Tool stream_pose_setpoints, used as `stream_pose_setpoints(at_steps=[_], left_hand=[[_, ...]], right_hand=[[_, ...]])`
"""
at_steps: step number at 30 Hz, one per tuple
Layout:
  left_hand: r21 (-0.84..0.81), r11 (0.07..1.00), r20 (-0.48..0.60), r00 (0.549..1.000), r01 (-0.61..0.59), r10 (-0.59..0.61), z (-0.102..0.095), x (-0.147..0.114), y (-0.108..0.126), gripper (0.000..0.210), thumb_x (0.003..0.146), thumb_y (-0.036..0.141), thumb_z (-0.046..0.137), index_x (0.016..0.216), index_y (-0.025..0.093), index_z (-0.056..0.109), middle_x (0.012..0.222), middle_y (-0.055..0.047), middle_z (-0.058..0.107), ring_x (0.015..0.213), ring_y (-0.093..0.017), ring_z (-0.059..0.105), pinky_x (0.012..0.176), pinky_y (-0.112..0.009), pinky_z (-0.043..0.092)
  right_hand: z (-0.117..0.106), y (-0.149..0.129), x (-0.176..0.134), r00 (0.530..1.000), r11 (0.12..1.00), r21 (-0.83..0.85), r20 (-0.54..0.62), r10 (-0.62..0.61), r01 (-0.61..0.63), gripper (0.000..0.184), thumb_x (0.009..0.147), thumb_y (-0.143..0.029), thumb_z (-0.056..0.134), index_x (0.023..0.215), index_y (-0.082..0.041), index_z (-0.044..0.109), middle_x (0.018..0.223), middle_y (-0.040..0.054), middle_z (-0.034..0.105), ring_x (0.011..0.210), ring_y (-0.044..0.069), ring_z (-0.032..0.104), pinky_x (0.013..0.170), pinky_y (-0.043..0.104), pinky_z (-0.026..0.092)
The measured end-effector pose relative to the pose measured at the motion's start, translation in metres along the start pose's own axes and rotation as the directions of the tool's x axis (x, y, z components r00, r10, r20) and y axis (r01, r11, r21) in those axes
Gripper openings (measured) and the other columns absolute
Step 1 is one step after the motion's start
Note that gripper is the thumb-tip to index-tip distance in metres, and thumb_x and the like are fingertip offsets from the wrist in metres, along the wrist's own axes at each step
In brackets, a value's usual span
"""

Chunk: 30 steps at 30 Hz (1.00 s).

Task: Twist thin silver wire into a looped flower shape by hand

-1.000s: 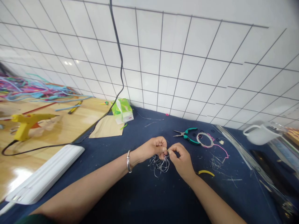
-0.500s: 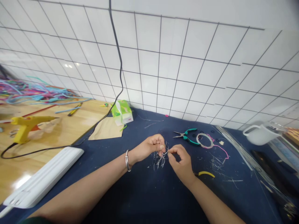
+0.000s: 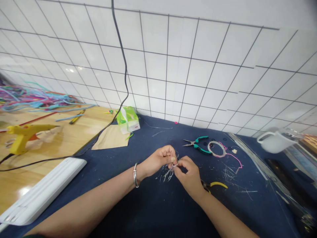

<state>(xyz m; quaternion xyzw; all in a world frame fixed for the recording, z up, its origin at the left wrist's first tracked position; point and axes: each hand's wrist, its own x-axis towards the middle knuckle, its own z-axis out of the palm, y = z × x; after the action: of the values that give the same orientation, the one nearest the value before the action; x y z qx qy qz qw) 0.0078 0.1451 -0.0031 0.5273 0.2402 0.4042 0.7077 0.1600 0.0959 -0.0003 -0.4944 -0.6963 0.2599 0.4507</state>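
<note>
The left hand (image 3: 162, 161) is pinching the wire bundle (image 3: 168, 174) between the thumb and the fingers, and its thin loose strands are hanging below the fingertips. The right hand (image 3: 188, 176) is pinching a strand of this bundle just beside, with the thumb and the forefinger. So the bundle is staying between the two hands, above the dark blue surface (image 3: 153, 206). A silver bracelet (image 3: 135, 175) is circling the left wrist. Near the right hand, a tool with a yellow handle (image 3: 218, 184) is lying partly hidden. Farther, pliers (image 3: 197, 145) with green handles are lying open, close to a pale ring (image 3: 210, 148) and a pink cord (image 3: 239, 162). Wire scraps (image 3: 230, 173) are lying nearer to the person. On the far left, a yellow glue gun (image 3: 21, 137) is resting on wood, and on the far right a white cup (image 3: 277, 143) is standing.
</note>
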Motion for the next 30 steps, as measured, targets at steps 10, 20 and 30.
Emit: stream_pose_setpoints(at_steps=[10,20,30], left_hand=[[-0.055,0.998,-0.050,0.998,0.032,-0.035,0.002,-0.001,-0.010,0.020,0.073,0.023,0.066,0.081,0.012,0.051,0.072,-0.003,0.062,0.050,-0.006,0.049,0.049,-0.019,0.040],[0.152,0.988,0.058,0.997,0.031,-0.041,-0.006,0.000,0.009,0.016,0.081,0.023,0.056,0.089,0.010,0.057,0.075,-0.005,0.062,0.060,-0.010,0.056,0.062,-0.025,0.045],[0.207,0.977,0.150,0.985,0.057,-0.089,-0.020,0.002,0.022,0.017,0.073,0.016,0.062,0.090,0.012,0.058,0.081,-0.005,0.062,0.073,-0.012,0.058,0.070,-0.027,0.046]], right_hand=[[0.002,0.007,0.000,0.996,0.988,0.127,0.010,0.089,-0.090,0.015,0.074,-0.012,0.054,0.061,-0.018,0.050,0.066,-0.0030,0.048,0.064,0.011,0.047,0.063,0.023,0.038],[0.004,0.015,-0.001,0.993,0.982,0.149,0.021,0.115,-0.117,0.014,0.076,-0.013,0.053,0.063,-0.018,0.052,0.067,-0.0033,0.047,0.063,0.011,0.044,0.060,0.022,0.035],[0.006,0.013,0.002,0.995,0.984,0.146,0.035,0.095,-0.099,0.013,0.078,-0.016,0.052,0.066,-0.019,0.049,0.069,-0.0020,0.045,0.064,0.012,0.044,0.061,0.023,0.036]])
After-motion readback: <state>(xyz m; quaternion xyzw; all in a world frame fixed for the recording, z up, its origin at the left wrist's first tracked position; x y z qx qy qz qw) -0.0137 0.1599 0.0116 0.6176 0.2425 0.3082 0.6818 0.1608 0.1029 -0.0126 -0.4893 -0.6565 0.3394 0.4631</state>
